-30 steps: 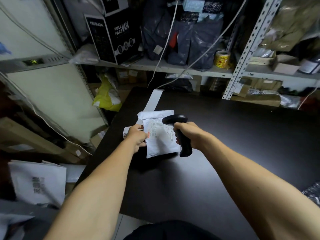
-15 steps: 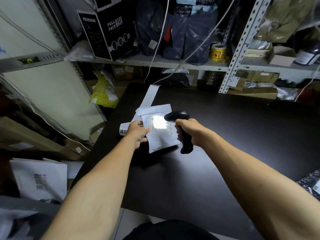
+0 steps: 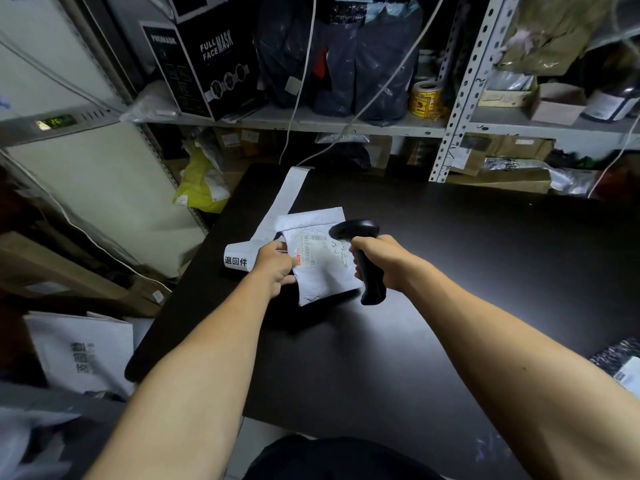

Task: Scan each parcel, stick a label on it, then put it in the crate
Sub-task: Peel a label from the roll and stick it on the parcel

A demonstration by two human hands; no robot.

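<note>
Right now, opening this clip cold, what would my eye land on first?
First the two hands meeting mid-table: the left hand pinches a white padded parcel by its left edge, while the right hand grips a black barcode scanner aimed down at the parcel's printed label. Next, the white label roll with bold black characters just left of the parcel, its strip trailing back across the dark table.

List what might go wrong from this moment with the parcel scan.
1. The left hand pinches only the white parcel by its left edge, so it may sag or slip above the black table.
2. The scanner in the right hand sits very close to the barcode, so it may misread.
</note>
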